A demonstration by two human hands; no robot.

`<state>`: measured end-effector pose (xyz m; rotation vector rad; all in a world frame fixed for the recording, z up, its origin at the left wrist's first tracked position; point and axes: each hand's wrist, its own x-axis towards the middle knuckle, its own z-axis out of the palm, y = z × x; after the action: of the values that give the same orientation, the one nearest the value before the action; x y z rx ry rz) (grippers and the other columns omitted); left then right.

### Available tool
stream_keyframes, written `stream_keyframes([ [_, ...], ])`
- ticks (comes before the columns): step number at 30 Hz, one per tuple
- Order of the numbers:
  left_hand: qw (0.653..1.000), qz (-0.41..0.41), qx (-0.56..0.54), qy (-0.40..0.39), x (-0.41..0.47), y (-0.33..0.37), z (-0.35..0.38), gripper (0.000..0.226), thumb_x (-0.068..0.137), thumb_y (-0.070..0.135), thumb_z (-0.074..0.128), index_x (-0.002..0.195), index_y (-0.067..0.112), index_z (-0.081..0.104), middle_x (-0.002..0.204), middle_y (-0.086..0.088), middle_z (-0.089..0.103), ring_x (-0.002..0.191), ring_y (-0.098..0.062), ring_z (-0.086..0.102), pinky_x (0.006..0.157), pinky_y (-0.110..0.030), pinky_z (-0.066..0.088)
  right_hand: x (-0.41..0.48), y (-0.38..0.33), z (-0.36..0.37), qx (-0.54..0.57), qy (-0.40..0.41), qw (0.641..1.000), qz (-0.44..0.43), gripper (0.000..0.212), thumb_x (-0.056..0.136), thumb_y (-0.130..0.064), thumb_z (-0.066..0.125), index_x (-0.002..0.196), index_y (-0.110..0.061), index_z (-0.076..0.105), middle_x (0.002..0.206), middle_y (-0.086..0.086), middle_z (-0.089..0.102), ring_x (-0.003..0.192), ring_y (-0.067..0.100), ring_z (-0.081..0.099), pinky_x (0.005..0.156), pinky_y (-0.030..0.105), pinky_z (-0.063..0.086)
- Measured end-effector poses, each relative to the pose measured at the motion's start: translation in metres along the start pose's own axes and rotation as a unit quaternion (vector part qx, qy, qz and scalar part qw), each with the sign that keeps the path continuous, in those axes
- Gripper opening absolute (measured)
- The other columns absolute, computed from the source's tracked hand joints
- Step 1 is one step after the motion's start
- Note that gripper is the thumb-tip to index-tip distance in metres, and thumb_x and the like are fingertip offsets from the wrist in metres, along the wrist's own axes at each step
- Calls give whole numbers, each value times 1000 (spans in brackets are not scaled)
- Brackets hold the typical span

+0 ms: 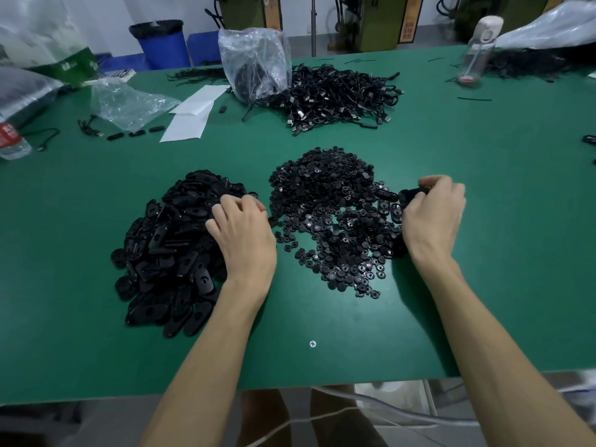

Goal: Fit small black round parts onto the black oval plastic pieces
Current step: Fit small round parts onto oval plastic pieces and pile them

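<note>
A heap of black oval plastic pieces (167,246) lies at the left of the green table (322,317). To its right spreads a pile of small black round parts (329,214). My left hand (242,233) rests on the right side of the oval heap with its fingers curled into the pieces; what they hold is hidden. My right hand (432,214) is at the right edge of the round parts and grips a black oval piece (409,195) between its fingers. A few oval pieces (387,201) lie just left of that hand.
A pile of black cables (338,95) and a clear plastic bag (254,62) sit at the back centre. White paper (193,111) and another bag (125,101) lie back left. A clear bottle (477,50) stands back right. The table's near edge (290,387) runs across below my forearms.
</note>
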<state>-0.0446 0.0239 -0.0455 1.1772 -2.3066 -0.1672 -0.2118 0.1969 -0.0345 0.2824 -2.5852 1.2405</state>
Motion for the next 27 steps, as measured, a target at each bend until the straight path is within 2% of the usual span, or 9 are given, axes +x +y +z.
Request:
stream_keyframes([
  [4, 998, 12, 18, -55, -1, 1, 0, 33, 104, 45, 57, 120, 18, 64, 123, -8, 52, 119, -30, 42, 101, -42, 28, 2, 4, 1, -32, -10, 999, 21, 32, 101, -2, 43, 129, -6, 58, 134, 19, 48, 126, 35, 43, 106, 40, 32],
  [9, 998, 16, 32, -49, 3, -3, 3, 31, 104, 43, 56, 122, 19, 66, 124, -8, 55, 119, -29, 43, 101, -42, 28, 4, 6, 4, -54, -19, 998, 36, 35, 100, -2, 43, 132, -3, 58, 135, 20, 45, 127, 38, 40, 108, 42, 30],
  [12, 999, 13, 37, -37, 4, -4, 3, 34, 108, 42, 49, 121, 15, 67, 120, -8, 58, 115, -29, 45, 97, -41, 27, 3, 5, 5, -70, -6, 997, 30, 36, 99, -6, 47, 134, -3, 57, 136, 20, 42, 128, 39, 36, 107, 43, 27],
  [15, 999, 8, 29, -22, 5, -5, 3, 34, 111, 36, 44, 118, 12, 67, 114, -8, 58, 110, -29, 46, 94, -40, 25, -1, 1, 7, -61, -5, 997, -38, 33, 100, -13, 53, 132, -9, 61, 132, 17, 46, 127, 35, 36, 104, 42, 25],
  [17, 1000, 7, 12, -6, 5, -5, 2, 32, 112, 33, 42, 117, 12, 65, 113, -7, 57, 108, -28, 45, 94, -40, 25, -5, -5, 10, -39, -40, 992, -114, 27, 100, -21, 59, 124, -15, 69, 123, 10, 53, 122, 30, 40, 98, 38, 25],
  [19, 999, 15, -32, 17, 4, -3, -1, 32, 113, 31, 39, 113, 11, 63, 110, -6, 56, 103, -26, 47, 92, -39, 27, -12, -11, 14, -21, -92, 977, -191, 20, 98, -30, 66, 114, -21, 74, 110, 1, 55, 114, 24, 42, 89, 31, 22],
  [21, 992, 21, -125, 19, 2, 1, -1, 32, 113, 32, 36, 106, 11, 59, 101, -2, 57, 89, -24, 52, 82, -37, 36, -21, -17, 20, 5, -119, 961, -249, 15, 95, -33, 70, 105, -23, 76, 103, -8, 52, 107, 16, 38, 85, 27, 17],
  [24, 959, 37, -278, -33, -1, 7, 1, 27, 113, 30, 41, 99, 11, 54, 89, -2, 59, 72, -22, 56, 63, -39, 44, -31, -22, 26, 28, -142, 947, -286, 17, 94, -35, 72, 104, -22, 76, 103, -9, 54, 108, 13, 36, 90, 26, 18],
  [27, 954, 76, -287, -50, -5, 12, 1, 17, 111, 24, 47, 106, 11, 57, 92, -2, 60, 75, -21, 57, 66, -39, 50, -33, -21, 29, -5, -181, 940, -290, 24, 94, -38, 71, 110, -22, 76, 107, -4, 57, 112, 20, 39, 93, 28, 21],
])
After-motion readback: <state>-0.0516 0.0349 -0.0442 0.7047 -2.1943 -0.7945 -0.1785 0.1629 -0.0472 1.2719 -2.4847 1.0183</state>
